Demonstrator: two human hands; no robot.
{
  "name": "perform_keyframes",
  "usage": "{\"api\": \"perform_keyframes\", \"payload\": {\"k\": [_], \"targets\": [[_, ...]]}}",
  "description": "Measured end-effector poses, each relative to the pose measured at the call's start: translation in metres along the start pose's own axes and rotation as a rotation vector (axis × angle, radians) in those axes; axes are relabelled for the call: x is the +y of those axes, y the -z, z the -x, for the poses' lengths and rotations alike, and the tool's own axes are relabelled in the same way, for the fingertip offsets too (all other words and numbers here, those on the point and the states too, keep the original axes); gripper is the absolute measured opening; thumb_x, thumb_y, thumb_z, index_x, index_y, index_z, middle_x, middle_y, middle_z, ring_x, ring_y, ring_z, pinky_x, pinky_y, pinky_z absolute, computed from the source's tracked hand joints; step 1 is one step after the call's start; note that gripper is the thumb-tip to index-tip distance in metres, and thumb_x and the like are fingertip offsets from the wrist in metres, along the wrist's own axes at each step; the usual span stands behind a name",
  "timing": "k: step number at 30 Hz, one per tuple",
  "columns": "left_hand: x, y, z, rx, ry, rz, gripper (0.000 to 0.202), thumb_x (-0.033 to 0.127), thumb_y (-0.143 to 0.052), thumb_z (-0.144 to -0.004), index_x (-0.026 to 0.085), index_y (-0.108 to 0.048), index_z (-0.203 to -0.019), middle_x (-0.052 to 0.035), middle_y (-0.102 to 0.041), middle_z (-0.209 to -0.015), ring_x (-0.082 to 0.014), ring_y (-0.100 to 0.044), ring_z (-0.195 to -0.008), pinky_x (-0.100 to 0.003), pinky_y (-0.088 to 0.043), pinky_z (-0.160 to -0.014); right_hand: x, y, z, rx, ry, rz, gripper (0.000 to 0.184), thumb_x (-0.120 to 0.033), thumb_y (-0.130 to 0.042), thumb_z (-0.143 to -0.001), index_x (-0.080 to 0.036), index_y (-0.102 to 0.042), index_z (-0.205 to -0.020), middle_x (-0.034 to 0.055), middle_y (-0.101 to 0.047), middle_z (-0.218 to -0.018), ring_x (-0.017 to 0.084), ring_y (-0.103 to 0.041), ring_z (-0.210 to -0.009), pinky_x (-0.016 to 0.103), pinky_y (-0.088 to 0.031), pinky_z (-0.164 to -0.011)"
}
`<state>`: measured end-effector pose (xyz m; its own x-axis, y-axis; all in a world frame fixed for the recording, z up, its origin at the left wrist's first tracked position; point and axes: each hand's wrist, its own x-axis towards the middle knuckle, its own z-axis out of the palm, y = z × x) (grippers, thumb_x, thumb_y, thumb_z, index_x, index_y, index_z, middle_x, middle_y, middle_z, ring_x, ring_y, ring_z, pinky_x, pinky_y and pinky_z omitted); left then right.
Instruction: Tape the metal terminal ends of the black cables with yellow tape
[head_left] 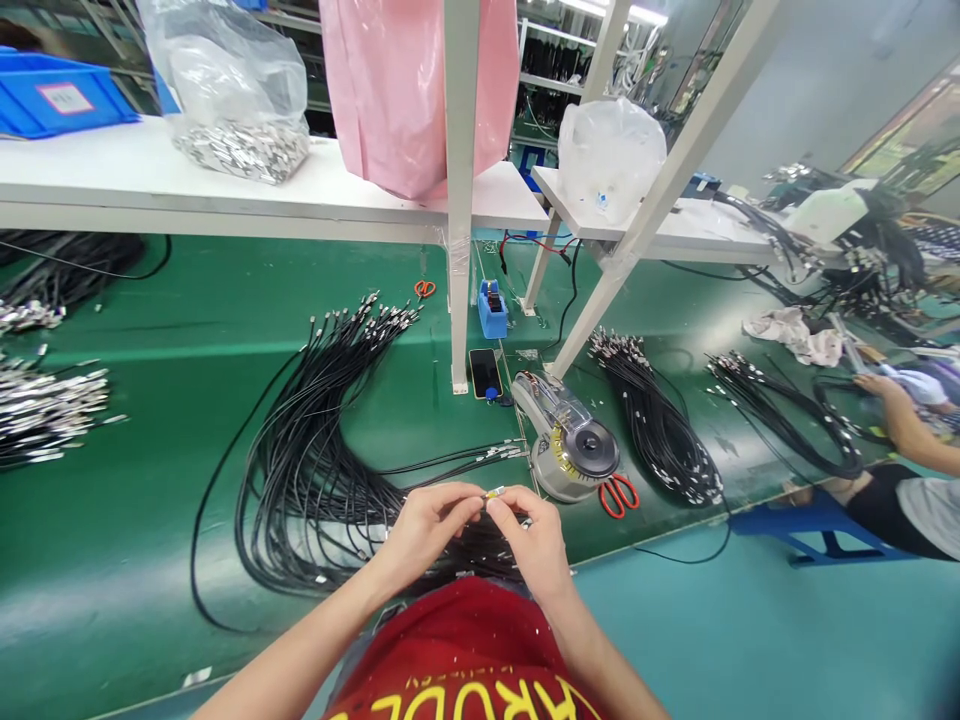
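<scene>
My left hand point(435, 528) and my right hand point(538, 540) meet above the front edge of the green table, fingertips pinched together. Between them is a black cable's end point(493, 493) with a small yellow piece on it. Beneath and to the left of my hands, a large bundle of black cables point(300, 460) with metal ends curves across the table. Several cable ends point(499, 453) lie just beyond my fingers. A round grey tape dispenser point(574, 450) with yellow pieces around its wheel stands close to my right hand. Red-handled scissors point(619, 495) lie beside it.
A phone point(485, 374), a blue tape dispenser point(492, 310) and small scissors point(424, 289) lie farther back. Posts point(459, 200) hold a white shelf point(360, 205) with bags. Another cable bundle point(660, 430) lies right, near a co-worker's arm point(911, 425).
</scene>
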<state>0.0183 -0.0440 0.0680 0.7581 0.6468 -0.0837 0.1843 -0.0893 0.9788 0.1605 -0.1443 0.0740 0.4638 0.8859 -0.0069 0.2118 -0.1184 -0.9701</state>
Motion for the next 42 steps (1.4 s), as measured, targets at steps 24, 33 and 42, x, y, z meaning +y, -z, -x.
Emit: {"api": "perform_keyframes", "payload": {"k": [24, 33, 42], "targets": [[0.009, 0.0, 0.003, 0.041, -0.071, -0.118, 0.027, 0.035, -0.053, -0.094, 0.017, -0.074, -0.094, -0.0033, -0.067, -0.074, -0.0137, -0.057, -0.064, -0.02, -0.046, -0.059, -0.004, -0.009, 0.006, 0.059, -0.064, -0.061, 0.022, -0.031, -0.059, -0.089, -0.017, -0.072, -0.077, 0.0021, -0.07, -0.077, 0.017, -0.061, -0.072, 0.025, -0.046, -0.067], [0.003, 0.0, 0.002, 0.003, 0.025, 0.032, 0.029, 0.04, -0.055, -0.092, 0.015, -0.067, -0.102, -0.0019, -0.065, -0.072, -0.0125, -0.053, -0.06, -0.02, -0.041, -0.056, 0.001, -0.005, 0.003, 0.023, -0.052, 0.017, 0.022, -0.034, -0.058, -0.089, -0.018, -0.071, -0.081, 0.0027, -0.071, -0.082, 0.018, -0.063, -0.075, 0.026, -0.048, -0.069], [0.008, 0.009, 0.005, -0.109, 0.075, 0.176, 0.032, 0.043, -0.057, -0.09, 0.012, -0.066, -0.089, 0.0003, -0.056, -0.067, -0.0123, -0.05, -0.064, -0.022, -0.04, -0.061, -0.004, -0.007, 0.003, 0.063, 0.174, 0.233, 0.017, -0.02, -0.056, -0.089, -0.023, -0.07, -0.079, 0.0046, -0.071, -0.084, 0.022, -0.062, -0.085, 0.033, -0.048, -0.079]]}}
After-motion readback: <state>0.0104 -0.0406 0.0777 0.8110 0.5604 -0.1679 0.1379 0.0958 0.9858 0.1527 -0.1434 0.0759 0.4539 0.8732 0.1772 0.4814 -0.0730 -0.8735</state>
